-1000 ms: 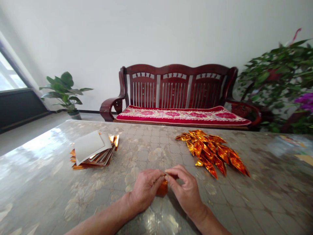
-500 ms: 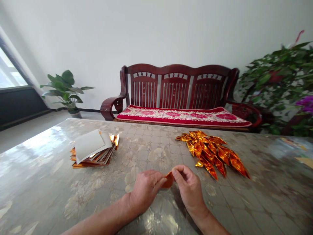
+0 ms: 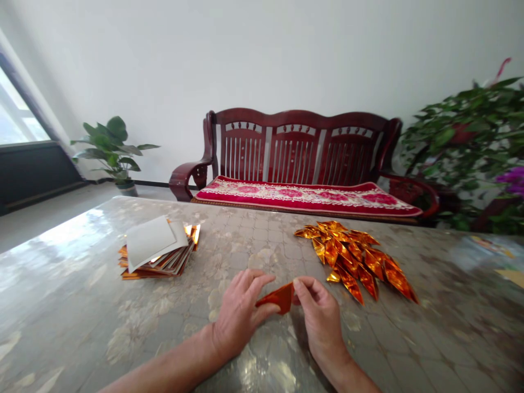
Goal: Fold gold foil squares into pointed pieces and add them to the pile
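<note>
A small folded piece of orange-gold foil paper (image 3: 280, 298) is held between my two hands, low over the middle of the table. My left hand (image 3: 242, 304) has its thumb along the lower edge of the paper, with the fingers stretched above and behind it. The thumb and fingertips of my right hand (image 3: 318, 308) pinch its right end. To the right lies a heap of folded, pointed foil pieces (image 3: 347, 251). A loose stack of paper sheets (image 3: 155, 245), pale on top with foil edges showing, sits on the left.
The table (image 3: 229, 245) has a glossy, flower-patterned cover. A clear plastic bag (image 3: 483, 252) lies at its right edge. Beyond stands a dark red wooden bench (image 3: 295, 147) with a red and white cushion (image 3: 307, 196). Potted plants (image 3: 110, 147) flank the bench on both sides.
My left fingers have lifted and spread from their tighter grip, so more of the foil paper shows. My right hand keeps its pinch, almost in the same place.
</note>
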Demonstrator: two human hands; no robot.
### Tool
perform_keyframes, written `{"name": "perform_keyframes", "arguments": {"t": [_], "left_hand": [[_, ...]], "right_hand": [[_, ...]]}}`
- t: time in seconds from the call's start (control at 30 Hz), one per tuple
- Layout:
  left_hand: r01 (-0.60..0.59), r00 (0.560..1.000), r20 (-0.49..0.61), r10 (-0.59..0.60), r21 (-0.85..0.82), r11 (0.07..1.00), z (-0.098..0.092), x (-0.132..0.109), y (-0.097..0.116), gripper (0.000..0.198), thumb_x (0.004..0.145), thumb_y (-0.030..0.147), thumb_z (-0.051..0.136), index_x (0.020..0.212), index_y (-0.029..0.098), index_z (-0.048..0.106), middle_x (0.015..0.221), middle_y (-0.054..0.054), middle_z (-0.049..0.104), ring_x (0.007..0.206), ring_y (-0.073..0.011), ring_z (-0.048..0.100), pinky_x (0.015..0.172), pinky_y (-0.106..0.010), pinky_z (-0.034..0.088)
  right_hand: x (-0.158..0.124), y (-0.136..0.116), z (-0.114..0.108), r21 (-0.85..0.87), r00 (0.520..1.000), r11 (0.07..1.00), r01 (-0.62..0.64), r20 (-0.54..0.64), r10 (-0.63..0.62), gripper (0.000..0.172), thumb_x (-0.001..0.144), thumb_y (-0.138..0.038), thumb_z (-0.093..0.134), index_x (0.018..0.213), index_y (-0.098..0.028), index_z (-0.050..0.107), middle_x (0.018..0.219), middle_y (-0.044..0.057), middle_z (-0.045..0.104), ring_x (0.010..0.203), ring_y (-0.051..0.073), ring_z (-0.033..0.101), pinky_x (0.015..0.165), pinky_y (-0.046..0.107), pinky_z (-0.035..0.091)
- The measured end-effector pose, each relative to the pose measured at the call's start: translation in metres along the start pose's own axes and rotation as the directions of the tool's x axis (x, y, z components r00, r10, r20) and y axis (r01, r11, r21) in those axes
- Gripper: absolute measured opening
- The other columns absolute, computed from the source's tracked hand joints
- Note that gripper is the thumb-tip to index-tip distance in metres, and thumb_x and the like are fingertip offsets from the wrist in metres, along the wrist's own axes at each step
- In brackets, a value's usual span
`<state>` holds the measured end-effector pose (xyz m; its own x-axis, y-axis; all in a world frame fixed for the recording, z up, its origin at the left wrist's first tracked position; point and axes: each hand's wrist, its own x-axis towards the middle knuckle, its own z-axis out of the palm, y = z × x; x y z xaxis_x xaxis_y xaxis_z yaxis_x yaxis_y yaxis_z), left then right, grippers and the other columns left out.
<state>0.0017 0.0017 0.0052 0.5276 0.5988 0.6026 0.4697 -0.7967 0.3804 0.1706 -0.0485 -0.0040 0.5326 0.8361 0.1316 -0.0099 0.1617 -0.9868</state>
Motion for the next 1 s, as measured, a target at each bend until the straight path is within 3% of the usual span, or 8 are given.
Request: {"name": "perform_keyframes", "arguments": {"t": [0.1,0.27,0.5,0.7,0.83,1.0], "left_hand": [[-0.061,0.998,-0.026,0.063,0.054,0.997,-0.002,0.000,0.000,0.032,0.089,0.037,0.066,0.116,0.021,0.065,0.102,-0.007,0.065,0.089,-0.0217,0.060,0.078,-0.035,0.050],[-0.046,0.998,0.034,0.044,0.053,0.998,-0.001,0.000,0.001,0.030,0.090,0.039,0.064,0.114,0.021,0.069,0.090,-0.005,0.066,0.079,-0.0201,0.059,0.070,-0.031,0.048],[0.200,0.972,0.150,-0.180,-0.133,0.971,0.003,-0.003,0.004,0.011,0.090,0.027,0.066,0.093,0.024,0.076,0.078,-0.001,0.068,0.076,-0.0163,0.062,0.069,-0.025,0.043],[0.316,0.920,0.291,-0.262,-0.157,0.936,0.001,0.002,0.003,0.024,0.092,0.024,0.057,0.075,0.019,0.072,0.073,-0.001,0.066,0.075,-0.0152,0.062,0.069,-0.024,0.041],[0.370,0.888,0.358,-0.288,-0.185,0.910,0.001,0.007,0.003,0.024,0.092,0.026,0.054,0.077,0.019,0.071,0.076,-0.001,0.066,0.075,-0.0157,0.061,0.068,-0.024,0.040],[0.426,0.889,0.315,-0.332,-0.304,0.852,0.005,0.010,0.009,0.017,0.086,0.024,0.058,0.084,0.019,0.074,0.078,0.000,0.068,0.074,-0.0153,0.061,0.069,-0.023,0.041]], "right_hand": [[-0.002,0.000,0.001,0.026,1.000,1.000,-0.011,-0.024,0.012,0.032,0.078,-0.049,0.072,0.076,-0.018,0.066,0.063,-0.003,0.060,0.060,0.013,0.050,0.058,0.023,0.043],[-0.003,0.003,0.002,0.054,1.000,0.998,-0.014,-0.019,0.015,0.032,0.077,-0.049,0.072,0.077,-0.018,0.066,0.065,-0.002,0.061,0.062,0.013,0.052,0.058,0.023,0.044],[-0.003,0.006,0.003,0.049,1.000,0.999,0.003,-0.021,-0.002,0.033,0.076,-0.050,0.072,0.077,-0.017,0.066,0.066,-0.001,0.062,0.062,0.014,0.053,0.058,0.024,0.044],[0.003,-0.002,-0.004,-0.130,0.996,0.988,0.079,0.061,-0.072,0.032,0.077,-0.049,0.070,0.076,-0.017,0.068,0.064,0.000,0.063,0.060,0.015,0.054,0.056,0.024,0.043],[0.004,-0.006,-0.007,-0.215,0.991,0.968,0.126,0.081,-0.111,0.032,0.079,-0.049,0.067,0.075,-0.017,0.068,0.063,0.001,0.064,0.058,0.016,0.056,0.056,0.024,0.044],[0.001,-0.007,0.002,-0.226,0.986,0.963,0.149,0.112,-0.127,0.028,0.079,-0.045,0.065,0.074,-0.018,0.069,0.067,0.002,0.067,0.064,0.017,0.061,0.063,0.025,0.048]]}}
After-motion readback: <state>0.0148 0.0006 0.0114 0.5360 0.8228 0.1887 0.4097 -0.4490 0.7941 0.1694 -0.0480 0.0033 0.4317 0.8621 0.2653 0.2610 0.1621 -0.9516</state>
